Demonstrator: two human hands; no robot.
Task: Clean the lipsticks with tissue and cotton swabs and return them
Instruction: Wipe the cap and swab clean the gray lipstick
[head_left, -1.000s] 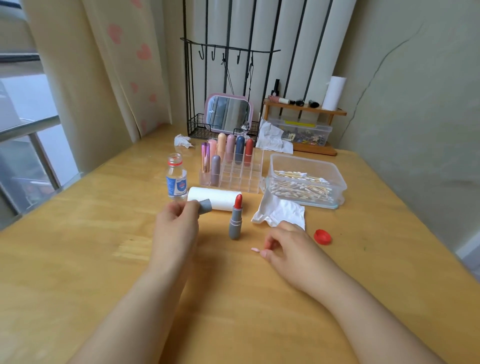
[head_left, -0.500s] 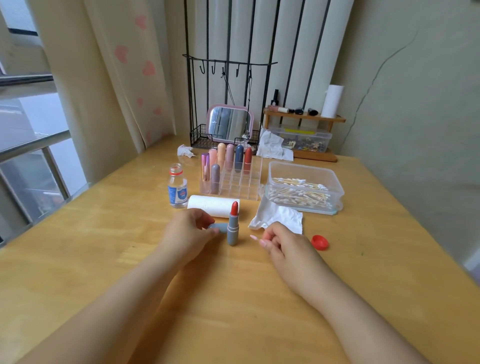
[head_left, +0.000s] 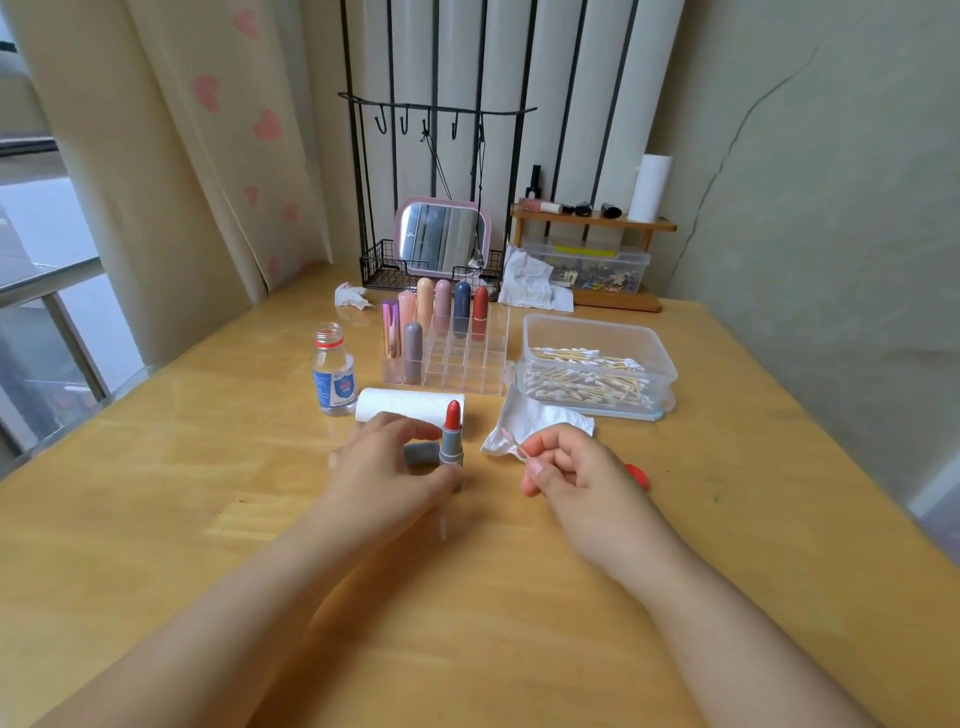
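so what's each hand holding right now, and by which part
Left hand grips the open red lipstick by its grey base. Right hand pinches a cotton swab mid-stick.

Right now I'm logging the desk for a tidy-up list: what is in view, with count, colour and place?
open lipstick: one, red in grey case, upright, table centre
cap: one, grey, lying left of it
organiser: one, clear, behind
capped lipsticks: seven, pinks, peach, blue, red, mauve, in organiser
roll: one, white, lying behind the lipstick
bottle: one, clear, uncapped, left
bottle cap: one, red, right
swab box: one, clear, right
tissue: one, white, before the box
mirror: one, pink-framed, back
shelf: one, wooden, back right
left hand: at the lipstick's base, by the cap
right hand: pinches a swab
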